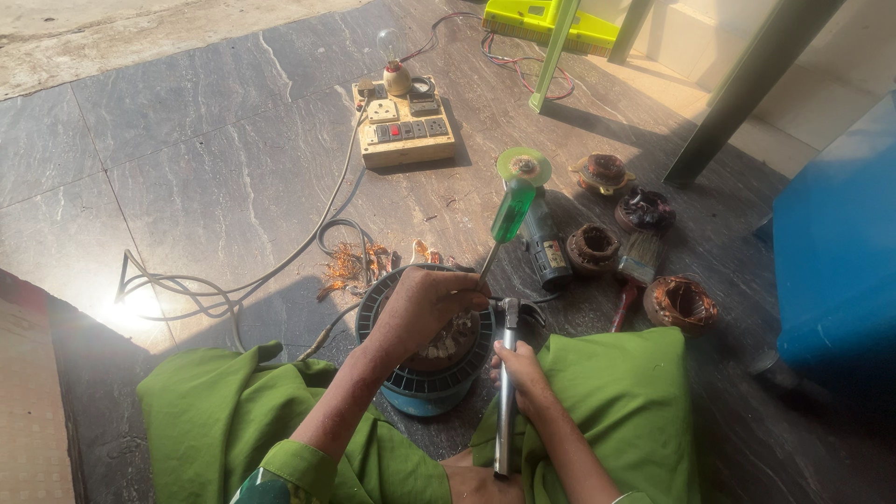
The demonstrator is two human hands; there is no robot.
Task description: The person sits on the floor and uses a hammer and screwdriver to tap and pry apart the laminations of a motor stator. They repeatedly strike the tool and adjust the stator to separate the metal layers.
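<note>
My left hand is closed around the shaft of a screwdriver with a green translucent handle; its tip is hidden under the hand, inside a round motor stator with a dark finned housing that sits between my knees. My right hand grips the metal handle of a hammer, whose head is beside the screwdriver shaft at the housing's right rim. Green trousers cover both my legs on either side of the motor.
A wooden switchboard with sockets and a bulb stands ahead, its cable looping left. An angle grinder, several wound coils, a brush and copper wire scraps lie around. A blue container stands right; a metal leg slants beyond.
</note>
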